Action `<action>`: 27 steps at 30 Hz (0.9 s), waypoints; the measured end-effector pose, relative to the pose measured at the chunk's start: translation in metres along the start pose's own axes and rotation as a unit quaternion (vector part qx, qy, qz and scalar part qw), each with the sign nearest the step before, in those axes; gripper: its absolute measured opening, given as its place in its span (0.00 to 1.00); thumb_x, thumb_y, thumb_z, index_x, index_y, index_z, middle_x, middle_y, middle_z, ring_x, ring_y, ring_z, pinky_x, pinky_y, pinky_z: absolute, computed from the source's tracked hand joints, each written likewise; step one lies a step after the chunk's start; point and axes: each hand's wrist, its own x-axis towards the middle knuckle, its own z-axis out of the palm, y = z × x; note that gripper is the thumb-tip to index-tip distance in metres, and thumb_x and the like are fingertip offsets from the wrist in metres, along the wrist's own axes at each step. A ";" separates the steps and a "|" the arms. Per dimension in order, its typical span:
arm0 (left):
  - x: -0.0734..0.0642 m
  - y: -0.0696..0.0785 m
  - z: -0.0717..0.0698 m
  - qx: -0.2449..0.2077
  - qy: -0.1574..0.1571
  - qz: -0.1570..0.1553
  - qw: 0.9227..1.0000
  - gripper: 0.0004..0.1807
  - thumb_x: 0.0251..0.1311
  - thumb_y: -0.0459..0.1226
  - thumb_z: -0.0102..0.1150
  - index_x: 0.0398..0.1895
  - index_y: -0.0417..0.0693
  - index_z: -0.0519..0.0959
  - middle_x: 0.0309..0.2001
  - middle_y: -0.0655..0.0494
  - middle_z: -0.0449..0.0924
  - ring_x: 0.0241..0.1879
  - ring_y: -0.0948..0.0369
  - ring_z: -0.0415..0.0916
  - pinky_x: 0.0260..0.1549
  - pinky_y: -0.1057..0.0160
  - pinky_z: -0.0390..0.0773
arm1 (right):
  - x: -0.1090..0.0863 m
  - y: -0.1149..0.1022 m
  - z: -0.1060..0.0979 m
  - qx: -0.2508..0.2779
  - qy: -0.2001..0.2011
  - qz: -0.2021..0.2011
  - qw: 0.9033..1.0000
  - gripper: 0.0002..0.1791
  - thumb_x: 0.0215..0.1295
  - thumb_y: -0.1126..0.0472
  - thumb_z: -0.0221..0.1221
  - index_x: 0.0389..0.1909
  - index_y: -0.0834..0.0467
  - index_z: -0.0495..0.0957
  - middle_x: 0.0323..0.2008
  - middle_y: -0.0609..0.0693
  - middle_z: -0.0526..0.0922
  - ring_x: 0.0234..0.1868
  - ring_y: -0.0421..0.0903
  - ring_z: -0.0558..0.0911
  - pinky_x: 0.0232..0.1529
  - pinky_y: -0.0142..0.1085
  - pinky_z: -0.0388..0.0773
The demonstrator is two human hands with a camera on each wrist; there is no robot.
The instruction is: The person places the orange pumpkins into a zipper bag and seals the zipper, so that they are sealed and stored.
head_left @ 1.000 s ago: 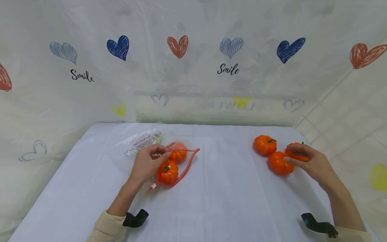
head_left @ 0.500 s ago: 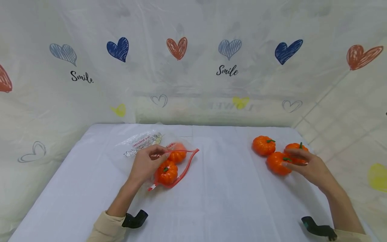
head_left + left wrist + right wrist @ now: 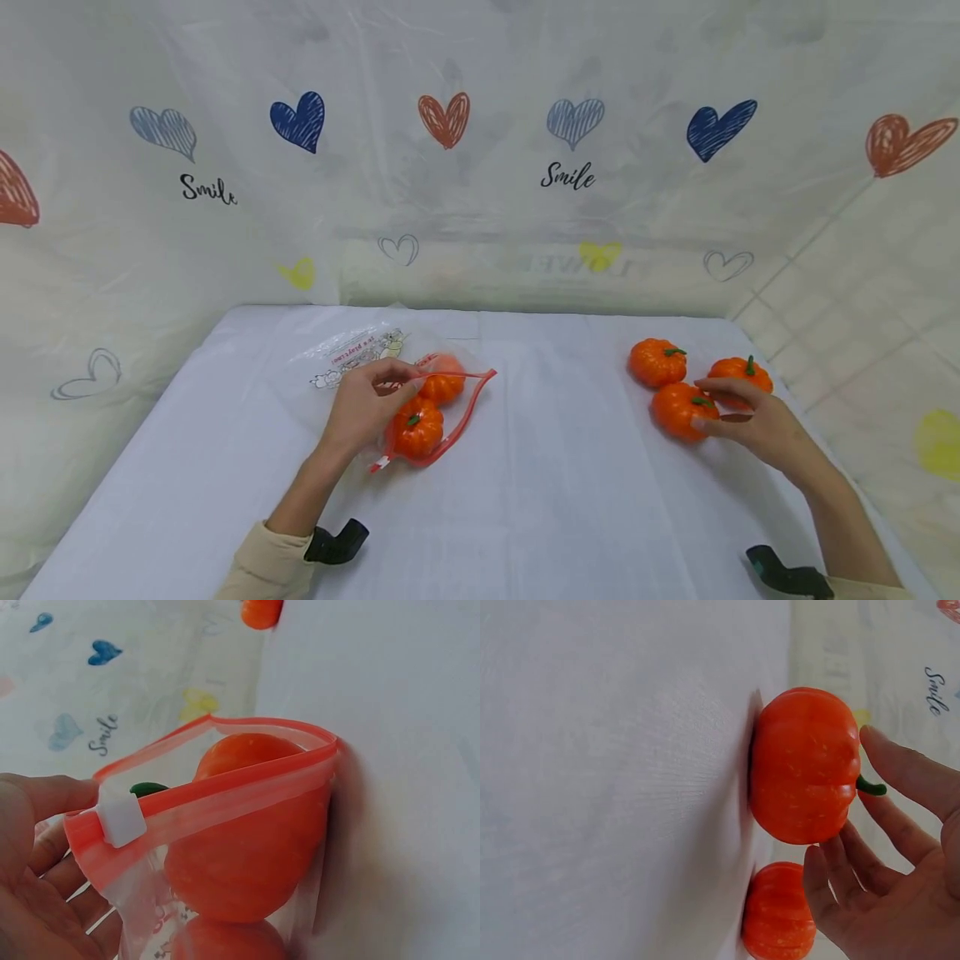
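Across the white cloth (image 3: 558, 500), one pinch and one wide span

At the person's left, a clear zip bag (image 3: 356, 354) lies with two orange pumpkins (image 3: 417, 429) inside. The left hand (image 3: 369, 402) pinches the upper strip of its red rim (image 3: 467, 417) between thumb and fingers, apparently to hold the mouth apart and steady; the left wrist view shows the gap, with a white slider (image 3: 124, 817) near one end. The bag's long axis runs from its far-left end to its mouth, which faces right and somewhat towards the person.

Well apart, at the right, sits the front pumpkin (image 3: 675, 414), just beside the left rear pumpkin (image 3: 652, 362) and near the right rear pumpkin (image 3: 738, 369). The right hand (image 3: 761, 421) spreads wide about its right side, thumb nearer the person, fingers beyond, probably because so round a body needs support from opposite sides; whether that grasp is firm, one cannot tell. Squat, it stands base down, its longer axis level and its green stem (image 3: 702, 402) pointing up and bending rightwards
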 end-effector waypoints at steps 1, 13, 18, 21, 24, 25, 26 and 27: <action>0.000 0.000 0.000 0.000 0.000 0.000 1.000 0.09 0.65 0.41 0.70 0.47 0.52 0.87 0.51 0.53 0.88 0.55 0.54 0.83 0.58 0.51 0.86 | 0.000 0.000 0.000 0.002 -0.003 -0.002 1.000 0.36 0.66 0.51 0.70 0.70 0.61 0.72 0.69 0.67 0.71 0.64 0.69 0.72 0.44 0.15 0.73; 0.001 0.000 0.000 -0.005 -0.001 0.009 1.000 0.09 0.65 0.40 0.70 0.47 0.52 0.87 0.50 0.53 0.89 0.54 0.55 0.83 0.57 0.51 0.86 | 0.002 -0.002 0.009 0.043 -0.049 0.001 0.998 0.39 0.67 0.52 0.70 0.74 0.60 0.67 0.72 0.67 0.69 0.67 0.69 0.73 0.47 0.29 0.83; 0.000 -0.001 -0.001 -0.002 0.000 0.006 1.000 0.09 0.65 0.40 0.70 0.47 0.52 0.87 0.50 0.53 0.89 0.54 0.54 0.83 0.57 0.51 0.86 | 0.002 -0.007 0.011 0.057 -0.078 -0.004 0.995 0.41 0.67 0.53 0.69 0.76 0.60 0.64 0.72 0.69 0.69 0.67 0.71 0.73 0.57 0.49 0.85; 0.000 -0.001 -0.001 0.000 0.000 0.007 1.000 0.09 0.65 0.40 0.70 0.47 0.52 0.87 0.50 0.53 0.89 0.54 0.54 0.83 0.57 0.50 0.86 | 0.002 -0.009 0.013 0.067 -0.095 -0.006 0.993 0.41 0.68 0.53 0.69 0.77 0.59 0.62 0.73 0.71 0.68 0.70 0.74 0.70 0.59 0.65 0.80; 0.001 -0.001 -0.001 -0.001 0.000 0.009 1.000 0.09 0.65 0.40 0.70 0.47 0.52 0.87 0.50 0.53 0.89 0.54 0.54 0.83 0.57 0.51 0.86 | 0.003 -0.010 0.015 0.071 -0.099 -0.005 0.992 0.41 0.68 0.53 0.68 0.78 0.57 0.62 0.74 0.70 0.67 0.71 0.74 0.69 0.60 0.67 0.79; 0.001 -0.001 -0.001 -0.001 0.000 0.010 1.000 0.09 0.65 0.40 0.70 0.47 0.52 0.88 0.50 0.53 0.89 0.54 0.54 0.83 0.57 0.51 0.86 | 0.003 -0.011 0.016 0.071 -0.100 -0.006 0.992 0.41 0.69 0.53 0.68 0.78 0.57 0.62 0.74 0.70 0.67 0.71 0.74 0.69 0.60 0.67 0.79; 0.001 -0.001 -0.001 -0.001 0.000 0.010 1.000 0.09 0.65 0.41 0.70 0.46 0.52 0.88 0.50 0.54 0.89 0.54 0.55 0.83 0.57 0.51 0.86 | 0.003 -0.011 0.017 0.072 -0.100 -0.006 0.992 0.41 0.69 0.52 0.68 0.78 0.56 0.62 0.74 0.70 0.67 0.71 0.74 0.69 0.60 0.67 0.79; 0.001 -0.001 0.000 -0.002 -0.001 0.010 1.000 0.09 0.65 0.41 0.70 0.46 0.52 0.87 0.50 0.54 0.89 0.54 0.55 0.82 0.57 0.51 0.86 | 0.003 -0.012 0.018 0.073 -0.100 -0.006 0.992 0.41 0.69 0.52 0.68 0.78 0.56 0.62 0.74 0.70 0.67 0.71 0.74 0.69 0.59 0.67 0.79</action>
